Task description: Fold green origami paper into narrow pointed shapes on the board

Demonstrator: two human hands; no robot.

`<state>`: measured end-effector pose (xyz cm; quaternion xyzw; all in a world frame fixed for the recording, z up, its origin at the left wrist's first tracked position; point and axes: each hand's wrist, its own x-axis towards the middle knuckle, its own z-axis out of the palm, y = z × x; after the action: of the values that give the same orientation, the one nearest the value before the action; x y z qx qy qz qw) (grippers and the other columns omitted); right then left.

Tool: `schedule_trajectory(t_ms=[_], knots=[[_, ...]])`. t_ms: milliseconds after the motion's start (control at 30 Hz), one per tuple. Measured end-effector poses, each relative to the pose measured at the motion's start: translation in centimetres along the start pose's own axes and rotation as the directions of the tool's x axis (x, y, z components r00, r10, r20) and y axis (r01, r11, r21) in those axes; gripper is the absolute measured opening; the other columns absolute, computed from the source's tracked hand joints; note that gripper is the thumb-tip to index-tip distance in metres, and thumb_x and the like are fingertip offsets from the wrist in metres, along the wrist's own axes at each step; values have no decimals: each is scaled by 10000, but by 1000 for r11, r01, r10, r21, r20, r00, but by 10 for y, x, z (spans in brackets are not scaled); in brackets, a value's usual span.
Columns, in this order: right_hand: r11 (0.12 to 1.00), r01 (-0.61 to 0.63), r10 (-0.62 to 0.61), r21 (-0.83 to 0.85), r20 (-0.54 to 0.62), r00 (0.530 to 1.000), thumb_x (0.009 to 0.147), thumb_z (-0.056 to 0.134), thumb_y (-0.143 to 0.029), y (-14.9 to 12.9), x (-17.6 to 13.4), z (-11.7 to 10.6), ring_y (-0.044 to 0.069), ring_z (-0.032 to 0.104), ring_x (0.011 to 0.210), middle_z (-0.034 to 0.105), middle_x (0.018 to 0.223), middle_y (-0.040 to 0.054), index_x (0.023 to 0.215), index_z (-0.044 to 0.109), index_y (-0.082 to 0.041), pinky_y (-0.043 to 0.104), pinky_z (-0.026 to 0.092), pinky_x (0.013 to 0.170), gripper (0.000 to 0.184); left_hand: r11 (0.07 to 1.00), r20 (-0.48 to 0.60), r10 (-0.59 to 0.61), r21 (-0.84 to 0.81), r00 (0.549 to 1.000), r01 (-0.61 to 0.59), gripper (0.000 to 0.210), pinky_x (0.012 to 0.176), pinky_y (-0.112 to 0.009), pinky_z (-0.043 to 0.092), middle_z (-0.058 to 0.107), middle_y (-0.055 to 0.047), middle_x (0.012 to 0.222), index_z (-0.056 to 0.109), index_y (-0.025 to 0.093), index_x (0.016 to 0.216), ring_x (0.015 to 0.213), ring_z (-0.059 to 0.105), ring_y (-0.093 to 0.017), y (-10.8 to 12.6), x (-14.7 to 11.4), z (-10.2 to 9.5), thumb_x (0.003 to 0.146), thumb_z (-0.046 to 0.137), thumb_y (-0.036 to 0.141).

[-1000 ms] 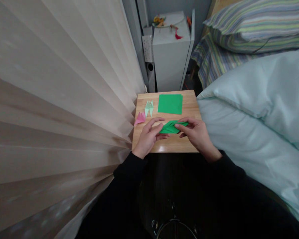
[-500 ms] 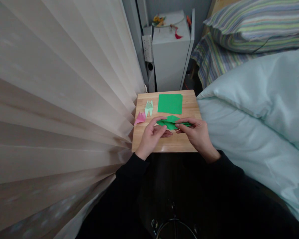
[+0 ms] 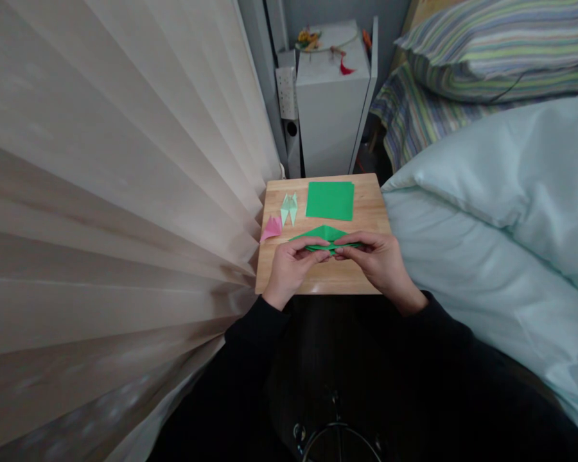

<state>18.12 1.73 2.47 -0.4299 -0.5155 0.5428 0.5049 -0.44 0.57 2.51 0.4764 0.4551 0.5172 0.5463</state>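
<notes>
Between my two hands is a folded piece of green origami paper (image 3: 324, 231), its pointed top rising above my fingers. My left hand (image 3: 291, 262) pinches its near edge from the left, thumb below and fingers above. From the right, my right hand (image 3: 376, 256) pinches the same edge, its fingertips close to those of the left. The lower part of the fold is partly hidden by my fingers. Just beyond lies a stack of flat green paper sheets (image 3: 330, 200). A pale green folded paper piece (image 3: 289, 208) and a pink folded paper piece (image 3: 271, 228) rest to the left.
All this sits on a small wooden table (image 3: 337, 282). A pleated curtain (image 3: 139, 192) hangs along its left side. On the right is a bed with a pale blue quilt (image 3: 462, 244) and striped pillows (image 3: 520, 45). Behind the table stands a white cabinet (image 3: 330, 122).
My hands have drawn closer together on the green paper, the left moving slightly right. The paper looks flatter and more closed along its near edge, with its peak now above my fingers.
</notes>
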Motion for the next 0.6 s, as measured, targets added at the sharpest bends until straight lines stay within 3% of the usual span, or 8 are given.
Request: schedule_trajectory(t_ms=[100,233,433,600], knots=[[998,58,-58,-38,5,998,745,865,-291,0,-1,0,187,764,696,803,783,15,801,822,-247,331,643,702,83,1000,-10,-15,8,1000,15,197,752,-305,668,798,-33,816,818,180,846,693,763,-159,0,-2,0,712,899,300],[990,88,-90,-109,-20,996,766,836,-271,0,-2,2,196,753,711,805,786,19,802,821,-242,352,625,713,49,993,-80,-64,-102,995,56,240,782,-349,683,790,-25,787,820,171,835,685,755,-157,-2,-5,5,688,919,333],[962,77,-113,-261,-125,986,791,819,-311,2,-6,6,215,747,741,803,800,45,780,804,-224,373,611,724,89,954,-117,-216,-238,969,183,262,839,-347,673,789,-34,822,812,155,827,752,757,-148,-1,-8,15,681,926,341],[987,-19,10,-156,-60,998,751,864,-397,0,-4,7,208,755,707,785,762,40,785,770,-205,363,637,712,217,952,-174,-225,-249,959,178,301,827,-347,667,769,-19,780,785,155,789,727,736,-135,-2,-5,11,647,940,370]])
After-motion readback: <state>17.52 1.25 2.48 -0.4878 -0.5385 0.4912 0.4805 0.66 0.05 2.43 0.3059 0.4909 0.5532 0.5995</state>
